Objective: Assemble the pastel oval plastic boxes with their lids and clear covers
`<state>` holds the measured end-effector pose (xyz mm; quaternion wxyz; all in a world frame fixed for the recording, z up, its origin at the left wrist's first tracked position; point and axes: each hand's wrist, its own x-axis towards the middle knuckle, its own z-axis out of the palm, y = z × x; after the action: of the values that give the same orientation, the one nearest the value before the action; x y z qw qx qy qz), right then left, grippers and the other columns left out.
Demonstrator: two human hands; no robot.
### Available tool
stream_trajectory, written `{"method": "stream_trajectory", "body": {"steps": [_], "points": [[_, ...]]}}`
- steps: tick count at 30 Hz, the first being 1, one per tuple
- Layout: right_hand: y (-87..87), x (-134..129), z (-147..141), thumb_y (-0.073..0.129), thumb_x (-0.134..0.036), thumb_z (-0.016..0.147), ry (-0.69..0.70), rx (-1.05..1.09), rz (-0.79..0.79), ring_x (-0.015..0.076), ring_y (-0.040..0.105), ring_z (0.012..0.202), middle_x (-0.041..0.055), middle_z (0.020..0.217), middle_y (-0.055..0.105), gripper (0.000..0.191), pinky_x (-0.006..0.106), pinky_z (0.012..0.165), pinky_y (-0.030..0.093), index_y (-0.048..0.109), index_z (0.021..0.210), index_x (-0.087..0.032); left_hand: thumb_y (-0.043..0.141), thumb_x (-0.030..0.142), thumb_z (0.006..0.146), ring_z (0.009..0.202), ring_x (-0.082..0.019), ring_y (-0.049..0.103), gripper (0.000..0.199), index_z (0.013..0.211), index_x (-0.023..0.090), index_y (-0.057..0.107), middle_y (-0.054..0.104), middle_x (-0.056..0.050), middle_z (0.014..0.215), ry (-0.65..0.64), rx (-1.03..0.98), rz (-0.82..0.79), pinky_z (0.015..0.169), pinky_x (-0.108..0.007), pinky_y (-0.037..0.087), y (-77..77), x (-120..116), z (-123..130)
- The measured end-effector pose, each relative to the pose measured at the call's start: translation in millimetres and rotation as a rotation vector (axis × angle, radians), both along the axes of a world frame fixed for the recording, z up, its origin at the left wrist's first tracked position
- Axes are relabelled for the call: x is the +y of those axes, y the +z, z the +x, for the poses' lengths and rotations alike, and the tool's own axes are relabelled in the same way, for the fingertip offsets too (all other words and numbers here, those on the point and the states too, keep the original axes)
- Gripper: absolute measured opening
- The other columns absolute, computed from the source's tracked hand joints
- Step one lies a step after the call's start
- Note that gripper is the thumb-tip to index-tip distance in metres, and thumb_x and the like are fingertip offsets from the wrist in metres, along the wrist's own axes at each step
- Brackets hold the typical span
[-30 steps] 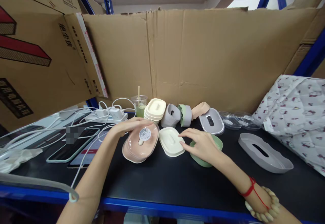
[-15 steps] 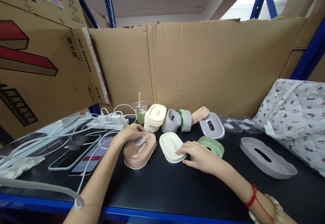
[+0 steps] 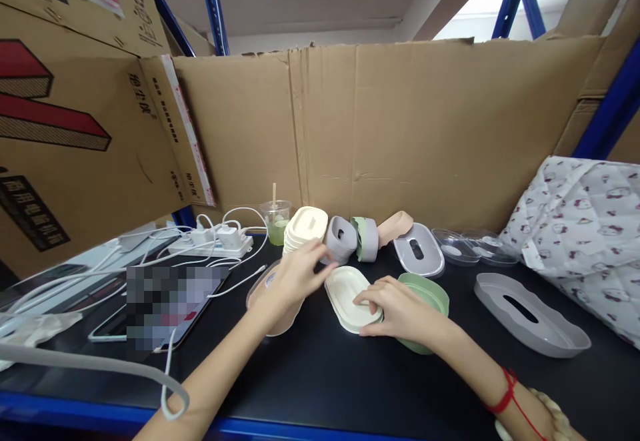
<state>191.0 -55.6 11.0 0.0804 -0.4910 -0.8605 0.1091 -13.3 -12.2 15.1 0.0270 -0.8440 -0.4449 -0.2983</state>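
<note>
1. Done, by the look of it: a stack of cream pieces is piled behind and left of the cream lid, my landmark.
2. Outstanding, judging from layout: the cream lid lies on the counter, outside that stack. Pink case sits just left of it, partly hidden by the left arm; green tray just right, partly behind the right hand; grey tray well apart, far right. Reads as mid-job.
3. Right hand: grip clamped on the cream lid's right end, thumb at the edge, fingers over the top.
4. Left hand: grip apart, thumb and fingers spread, just left of the cream lid, over the pink case. Contact with either: can't tell.
5. Vs half a second ago: left hand was on the pink case's back edge; now it's nearer the cream lid. Right hand still at the cream lid, which sits slightly further right in view. Pink case roughly same spot. Grey tray: no clear change.
</note>
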Motion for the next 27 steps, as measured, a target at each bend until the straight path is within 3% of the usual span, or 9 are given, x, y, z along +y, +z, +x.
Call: {"method": "stream_trajectory", "body": {"steps": [2,5,10,15,20,24,27], "points": [[4.1,0,0,0.076,-0.028,0.068,-0.037,-0.034,0.004,0.0218,0.06,0.088,0.0043,0.08,0.065,0.037,0.032,0.085,0.041,0.069,0.103,-0.017,0.048,0.034,0.088,0.075,-0.015,0.056,0.023,0.081,0.016,0.059,0.059,-0.004,0.084,-0.196,0.132,0.042,0.059,-0.026,0.035,-11.9,-3,8],[7.1,-1,2,0.072,-0.024,0.073,-0.088,-0.064,-0.019,0.023,0.06,0.091,0.0059,0.089,0.066,0.034,0.034,0.084,0.041,0.067,0.107,-0.017,0.044,0.033,0.091,0.073,-0.015,0.058,0.026,0.083,0.015,0.061,0.06,-0.005,0.087,-0.336,0.26,0.056,0.059,-0.026,0.037,-26.5,-7,17],[2.9,-2,3,0.064,-0.022,0.08,-0.009,-0.05,-0.053,0.0229,0.054,0.106,0.0074,0.116,0.058,0.038,0.036,0.092,0.039,0.06,0.117,-0.017,0.052,0.031,0.088,0.073,-0.016,0.06,0.021,0.09,0.013,0.063,0.062,-0.005,0.09,-0.38,0.34,0.059,0.057,-0.026,0.038,-32.7,-9,23],[4.0,-3,2,0.07,-0.03,0.075,0.001,-0.049,-0.038,0.0228,0.055,0.098,0.0075,0.105,0.061,0.041,0.035,0.089,0.039,0.062,0.113,-0.015,0.05,0.032,0.089,0.071,-0.014,0.059,0.023,0.085,0.015,0.064,0.063,-0.003,0.084,-0.425,0.25,-0.019,0.058,-0.024,0.038,-30.2,-10,22],[7.3,-2,1,0.08,-0.029,0.064,0.014,-0.014,-0.062,0.0197,0.059,0.084,0.0031,0.086,0.065,0.043,0.029,0.08,0.041,0.065,0.102,-0.016,0.04,0.031,0.091,0.06,-0.011,0.055,0.031,0.079,0.015,0.064,0.062,-0.003,0.083,-0.303,0.255,0.004,0.051,-0.025,0.031,-30.6,-12,24],[4.7,-1,1,0.074,-0.018,0.07,0.009,-0.006,-0.066,0.0201,0.061,0.089,0.0041,0.093,0.066,0.049,0.027,0.077,0.041,0.061,0.117,-0.018,0.052,0.037,0.086,0.077,-0.02,0.062,0.026,0.084,0.014,0.064,0.062,-0.008,0.093,-0.153,0.202,0.091,0.059,-0.027,0.041,-26.4,-7,21],[0.9,0,2,0.069,-0.017,0.076,0.064,-0.047,-0.03,0.0211,0.06,0.092,0.0053,0.094,0.067,0.031,0.028,0.078,0.04,0.066,0.107,-0.017,0.064,0.043,0.078,0.096,-0.027,0.061,0.034,0.098,0.015,0.063,0.057,-0.013,0.118,-0.087,0.062,0.146,0.072,-0.032,0.047,-18.1,-1,14]]}}
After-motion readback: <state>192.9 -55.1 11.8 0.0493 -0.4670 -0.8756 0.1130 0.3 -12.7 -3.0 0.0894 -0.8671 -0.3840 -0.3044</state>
